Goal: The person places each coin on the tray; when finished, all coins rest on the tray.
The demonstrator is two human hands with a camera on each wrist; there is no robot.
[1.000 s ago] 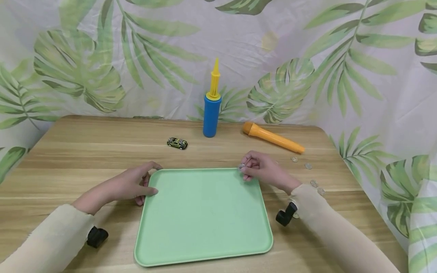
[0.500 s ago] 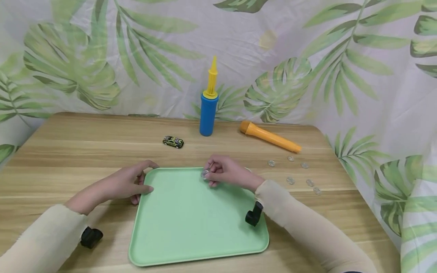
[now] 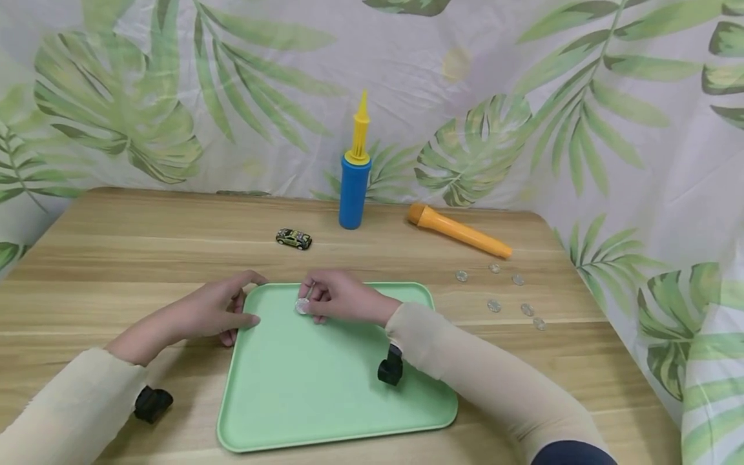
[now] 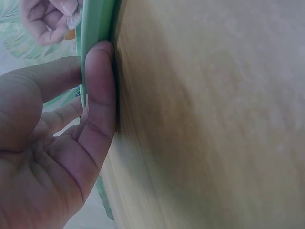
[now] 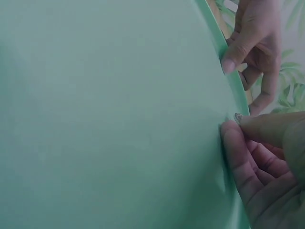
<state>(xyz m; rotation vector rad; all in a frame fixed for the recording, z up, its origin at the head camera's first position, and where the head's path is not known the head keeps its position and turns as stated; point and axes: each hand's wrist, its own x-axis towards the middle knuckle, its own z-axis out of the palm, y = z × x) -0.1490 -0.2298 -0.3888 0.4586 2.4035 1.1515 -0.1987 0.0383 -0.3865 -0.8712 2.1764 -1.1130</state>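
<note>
Between thumb and fingertips, my right hand [image 3: 340,298] pinches a small silver coin [image 3: 302,306] just above the far left part of the green tray [image 3: 325,394]. In the right wrist view only a sliver of the coin [image 5: 238,117] shows at the thumb tip. My left hand [image 3: 212,311] grips the tray's far left corner, thumb over the rim. From the left wrist view, a finger [image 4: 98,76] lies along the outside of the tray's edge [image 4: 93,28].
Several silver coins [image 3: 494,306] lie scattered on the wooden table [image 3: 145,239] right of the tray. Behind it are a toy car [image 3: 294,238], an upright blue and yellow balloon pump [image 3: 354,187] and an orange toy microphone [image 3: 459,231]. A leaf-patterned cloth [image 3: 261,129] hangs behind the table.
My right hand has carried the coin leftward across the tray's far side, from its right corner toward the left one. The left hand keeps its grip on the tray.
</note>
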